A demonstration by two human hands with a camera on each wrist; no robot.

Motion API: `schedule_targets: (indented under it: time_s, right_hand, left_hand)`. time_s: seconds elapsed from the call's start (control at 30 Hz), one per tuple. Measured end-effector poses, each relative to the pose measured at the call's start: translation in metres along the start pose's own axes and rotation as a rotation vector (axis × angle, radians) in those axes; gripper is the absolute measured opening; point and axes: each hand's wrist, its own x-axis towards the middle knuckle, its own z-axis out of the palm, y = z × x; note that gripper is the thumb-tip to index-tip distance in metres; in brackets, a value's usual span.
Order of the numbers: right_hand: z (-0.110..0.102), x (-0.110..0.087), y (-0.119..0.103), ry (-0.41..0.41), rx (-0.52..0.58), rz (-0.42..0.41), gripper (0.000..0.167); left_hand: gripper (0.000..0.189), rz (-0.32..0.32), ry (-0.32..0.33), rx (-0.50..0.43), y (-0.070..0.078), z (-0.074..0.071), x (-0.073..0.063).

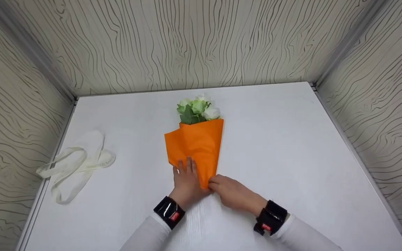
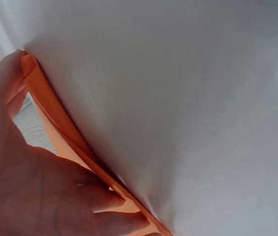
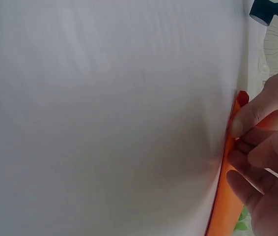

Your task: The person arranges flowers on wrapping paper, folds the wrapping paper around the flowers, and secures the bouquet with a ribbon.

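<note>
Right hand [image 1: 234, 193] pinches orange wrapping paper [image 1: 201, 143] near its bottom tip, thumb against fingers. Left hand [image 1: 187, 184] not clenched, fingers spread, mostly straight, laid on paper's lower left. Paper lies mid desk [image 1: 274, 139], white and pale-green roses [image 1: 198, 106] out its far end.

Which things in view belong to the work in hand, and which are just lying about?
In the work:
Orange wrapping, around the flowers
White and pale green flowers, showing at its top
Left hand, resting on the wrapping
Right hand, pinching its lower end

Lying about:
Pale ribbon, loose and untouched towards the left; possibly meant for the bouquet, but I can't tell
</note>
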Motion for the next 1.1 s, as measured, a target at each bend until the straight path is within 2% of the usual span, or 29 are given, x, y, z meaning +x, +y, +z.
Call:
schedule_targets:
  time_s: [0.23,0.4,0.57,0.8,1.0,1.1]
  right_hand:
    - [-0.001,0.008,0.014,0.012,0.025,0.141,0.037]
    - [-0.001,0.023,0.032,0.053,-0.038,0.208,0.037]
    - [-0.001,0.035,0.056,0.109,-0.106,0.251,0.033]
    - [-0.002,0.042,0.082,0.119,-0.205,0.285,0.037]
    - [-0.006,0.040,0.082,0.062,-0.141,0.304,0.038]
    - [-0.006,0.036,0.078,0.057,-0.107,0.293,0.035]
  left_hand:
    - [0.116,-0.003,0.015,-0.019,0.001,0.000,-0.002]
    - [0.119,0.006,0.009,-0.012,0.000,0.001,-0.001]
    - [0.120,0.018,-0.003,-0.011,0.000,0.002,0.000]
    - [0.119,0.009,-0.014,-0.001,0.001,0.002,0.000]
    - [0.121,0.032,0.005,0.057,0.001,0.001,0.000]
    - [0.121,0.042,0.045,0.022,-0.001,0.000,0.001]
